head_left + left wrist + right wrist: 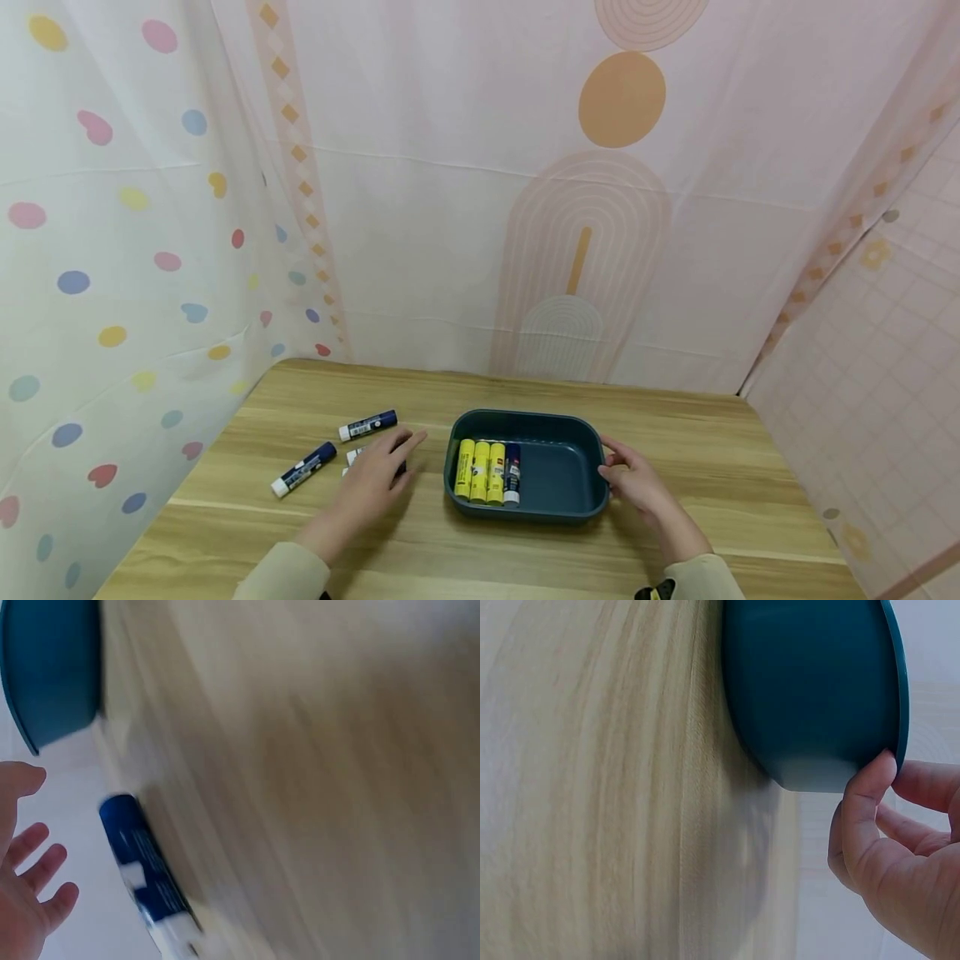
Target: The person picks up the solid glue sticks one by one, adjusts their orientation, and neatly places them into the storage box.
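A dark teal tray point(562, 510) stands on the table, with several yellow glue sticks point(480, 472) and one dark blue glue stick point(512, 475) side by side in its left part. My right hand point(637, 483) holds the tray's right end, thumb and fingers at the rim, as the right wrist view point(907, 862) also shows. My left hand point(371, 479) is over white-and-blue sticks left of the tray and partly hides them; its fingers are spread. In the left wrist view that hand point(30, 877) has nothing between its fingers, beside a blue stick point(150, 866).
Two more blue glue sticks with white ends lie on the wooden table point(420, 567), one behind my left hand point(368, 425) and one farther left point(303, 469). Patterned curtains point(420, 250) hang behind the table and at both sides.
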`<state>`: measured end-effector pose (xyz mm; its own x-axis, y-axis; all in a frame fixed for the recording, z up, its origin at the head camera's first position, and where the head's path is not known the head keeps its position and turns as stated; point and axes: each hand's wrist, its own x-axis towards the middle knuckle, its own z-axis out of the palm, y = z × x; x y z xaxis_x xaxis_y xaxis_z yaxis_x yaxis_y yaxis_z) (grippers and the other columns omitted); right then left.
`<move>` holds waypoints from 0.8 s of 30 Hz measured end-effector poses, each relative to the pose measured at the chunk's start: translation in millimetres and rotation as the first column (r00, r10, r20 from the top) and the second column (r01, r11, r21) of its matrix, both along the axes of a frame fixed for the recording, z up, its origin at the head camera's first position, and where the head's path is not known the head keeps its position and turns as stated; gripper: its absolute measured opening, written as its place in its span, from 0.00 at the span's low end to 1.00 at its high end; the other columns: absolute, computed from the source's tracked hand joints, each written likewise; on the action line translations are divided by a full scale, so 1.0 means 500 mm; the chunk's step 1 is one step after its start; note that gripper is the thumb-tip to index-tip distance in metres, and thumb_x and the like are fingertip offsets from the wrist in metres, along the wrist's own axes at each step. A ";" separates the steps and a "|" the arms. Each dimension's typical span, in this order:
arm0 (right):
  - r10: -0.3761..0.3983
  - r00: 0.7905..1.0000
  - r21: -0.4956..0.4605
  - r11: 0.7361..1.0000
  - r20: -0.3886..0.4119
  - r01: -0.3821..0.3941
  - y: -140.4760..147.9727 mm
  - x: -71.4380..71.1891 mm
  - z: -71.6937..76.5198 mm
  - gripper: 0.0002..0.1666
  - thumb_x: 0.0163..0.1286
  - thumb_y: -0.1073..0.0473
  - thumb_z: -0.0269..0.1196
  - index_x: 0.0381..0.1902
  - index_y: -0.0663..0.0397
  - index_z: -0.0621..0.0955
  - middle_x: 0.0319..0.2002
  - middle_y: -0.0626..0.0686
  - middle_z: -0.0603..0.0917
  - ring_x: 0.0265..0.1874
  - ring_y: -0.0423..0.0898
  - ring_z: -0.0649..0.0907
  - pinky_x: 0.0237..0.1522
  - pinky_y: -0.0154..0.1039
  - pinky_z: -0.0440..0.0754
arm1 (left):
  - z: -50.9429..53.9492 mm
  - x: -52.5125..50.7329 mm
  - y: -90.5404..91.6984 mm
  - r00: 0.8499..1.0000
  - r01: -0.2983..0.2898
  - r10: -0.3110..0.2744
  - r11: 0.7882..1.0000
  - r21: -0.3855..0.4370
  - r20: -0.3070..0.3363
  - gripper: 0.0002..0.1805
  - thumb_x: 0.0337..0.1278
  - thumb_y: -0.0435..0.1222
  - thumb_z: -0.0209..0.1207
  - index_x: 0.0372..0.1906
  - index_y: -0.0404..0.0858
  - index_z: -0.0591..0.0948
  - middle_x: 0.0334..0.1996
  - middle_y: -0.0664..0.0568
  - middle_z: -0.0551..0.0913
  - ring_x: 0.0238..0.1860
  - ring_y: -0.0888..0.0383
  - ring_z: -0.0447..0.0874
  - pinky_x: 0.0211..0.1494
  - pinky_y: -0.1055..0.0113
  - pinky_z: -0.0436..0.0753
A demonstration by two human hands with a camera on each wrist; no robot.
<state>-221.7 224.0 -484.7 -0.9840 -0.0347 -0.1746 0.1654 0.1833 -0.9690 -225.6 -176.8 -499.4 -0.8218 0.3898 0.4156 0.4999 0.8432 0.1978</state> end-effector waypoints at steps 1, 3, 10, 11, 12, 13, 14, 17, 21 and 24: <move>0.001 1.000 0.000 1.000 0.000 -0.001 0.000 0.000 -0.001 0.30 0.67 0.73 0.51 0.67 0.64 0.64 0.41 0.57 0.66 0.26 0.45 0.71 0.27 0.35 0.73 | -0.002 0.001 -0.007 1.000 -0.001 0.001 1.000 -0.015 0.006 0.32 0.52 0.37 0.66 0.65 0.47 0.72 0.56 0.45 0.76 0.56 0.47 0.75 0.56 0.47 0.76; 0.003 1.000 -0.003 1.000 0.000 -0.003 0.001 -0.001 -0.001 0.30 0.67 0.73 0.51 0.68 0.64 0.64 0.41 0.57 0.66 0.26 0.45 0.71 0.27 0.35 0.74 | -0.008 0.000 -0.020 1.000 -0.005 0.007 0.999 -0.049 0.030 0.32 0.51 0.37 0.66 0.65 0.47 0.72 0.55 0.45 0.76 0.56 0.47 0.75 0.54 0.46 0.76; 0.003 1.000 0.002 1.000 0.000 -0.003 0.001 0.000 0.000 0.30 0.67 0.73 0.51 0.68 0.63 0.64 0.41 0.56 0.66 0.25 0.45 0.71 0.27 0.35 0.73 | -0.030 -0.004 -0.065 0.999 0.019 -0.012 0.990 -0.142 0.051 0.30 0.50 0.35 0.67 0.62 0.46 0.75 0.49 0.47 0.76 0.48 0.49 0.77 0.48 0.51 0.79; 0.001 1.000 0.004 1.000 0.002 -0.001 0.000 0.000 0.000 0.30 0.67 0.73 0.52 0.68 0.63 0.64 0.40 0.56 0.66 0.25 0.45 0.71 0.27 0.35 0.73 | -0.030 -0.003 -0.068 0.999 0.024 -0.016 0.988 -0.150 0.051 0.30 0.50 0.35 0.67 0.61 0.45 0.75 0.49 0.47 0.76 0.48 0.50 0.77 0.48 0.51 0.79; -0.001 1.000 0.005 1.000 0.003 0.001 0.000 0.000 0.001 0.30 0.67 0.72 0.52 0.68 0.63 0.64 0.40 0.56 0.66 0.25 0.45 0.71 0.27 0.36 0.73 | -0.028 -0.002 -0.070 0.999 0.027 -0.019 0.987 -0.160 0.048 0.29 0.50 0.35 0.67 0.61 0.46 0.75 0.48 0.47 0.76 0.47 0.50 0.77 0.47 0.53 0.79; -0.002 1.000 0.007 1.000 0.005 0.002 0.000 0.000 0.001 0.30 0.67 0.72 0.52 0.68 0.62 0.64 0.40 0.56 0.67 0.25 0.45 0.71 0.27 0.36 0.73 | -0.028 -0.001 -0.072 0.998 0.030 -0.021 0.986 -0.166 0.052 0.29 0.50 0.34 0.67 0.61 0.46 0.75 0.47 0.47 0.77 0.47 0.50 0.77 0.47 0.53 0.79; -0.004 1.000 0.008 1.000 0.007 0.004 -0.001 0.001 0.001 0.30 0.67 0.72 0.52 0.68 0.62 0.65 0.41 0.56 0.67 0.25 0.45 0.71 0.27 0.36 0.73 | -0.026 0.001 -0.072 0.998 0.033 -0.024 0.984 -0.173 0.052 0.29 0.51 0.34 0.66 0.61 0.46 0.75 0.46 0.47 0.77 0.46 0.51 0.77 0.46 0.54 0.79; -0.005 1.000 0.011 1.000 0.012 0.005 -0.001 0.001 0.001 0.30 0.68 0.72 0.52 0.68 0.62 0.65 0.41 0.56 0.67 0.25 0.45 0.71 0.27 0.36 0.73 | -0.022 0.004 -0.073 0.997 0.042 -0.027 0.980 -0.192 0.076 0.28 0.54 0.32 0.63 0.62 0.48 0.75 0.46 0.48 0.78 0.47 0.50 0.77 0.45 0.53 0.79; -0.003 1.000 0.013 1.000 0.014 0.003 -0.001 0.001 0.001 0.30 0.68 0.72 0.52 0.68 0.61 0.64 0.41 0.56 0.67 0.25 0.45 0.71 0.27 0.36 0.73 | -0.018 0.003 -0.071 0.994 0.050 -0.025 0.972 -0.229 0.108 0.28 0.57 0.27 0.58 0.62 0.50 0.75 0.46 0.48 0.77 0.48 0.49 0.76 0.43 0.52 0.79; -0.006 1.000 0.012 1.000 0.013 0.006 -0.001 0.001 0.002 0.30 0.68 0.72 0.52 0.68 0.62 0.64 0.41 0.56 0.67 0.25 0.45 0.71 0.27 0.36 0.73 | -0.018 -0.003 -0.071 0.991 0.053 -0.023 0.971 -0.235 0.128 0.28 0.58 0.25 0.57 0.62 0.50 0.75 0.49 0.46 0.77 0.49 0.47 0.76 0.44 0.50 0.79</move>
